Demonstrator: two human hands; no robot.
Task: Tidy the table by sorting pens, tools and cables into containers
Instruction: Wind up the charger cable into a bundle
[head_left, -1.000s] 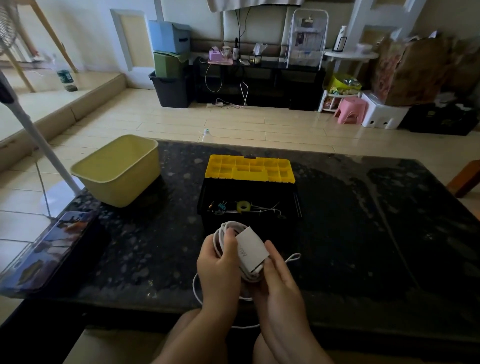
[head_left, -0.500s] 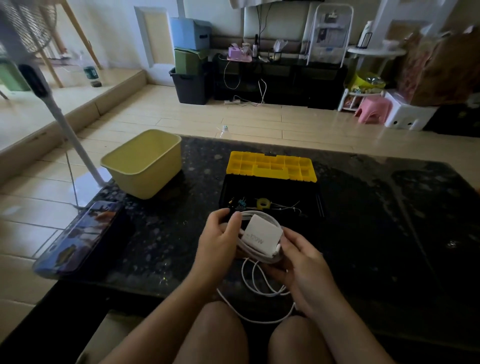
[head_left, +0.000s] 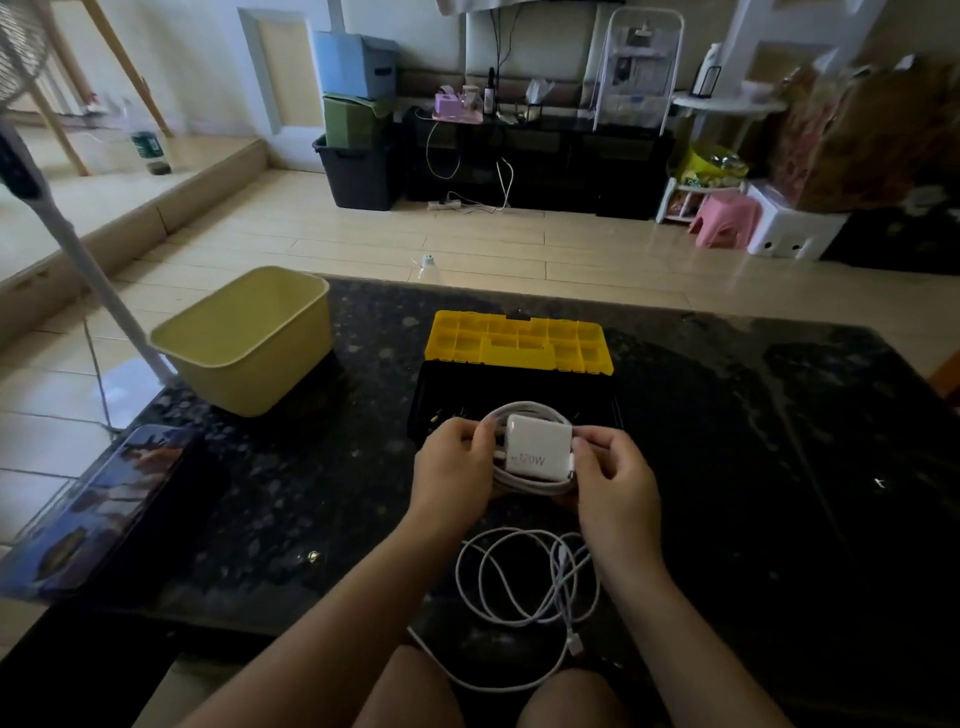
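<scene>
A white charger brick marked 120W, with white cable coiled round it, is held between both hands just above the front edge of the open black toolbox. My left hand grips the coil's left side. My right hand pinches the cable at the brick's right side. A second loose white cable lies in loops on the dark table under my wrists, its end trailing off the near edge. The toolbox's yellow compartment lid stands open behind.
An empty yellow tub sits at the table's back left. A flat tin with a printed lid lies at the left edge. A white fan pole stands on the floor to the left. My knees are below the table's near edge.
Both hands have carried the charger bundle forward, away from my body, to the toolbox's front edge. More of the loose cable now lies on the table below the hands.
</scene>
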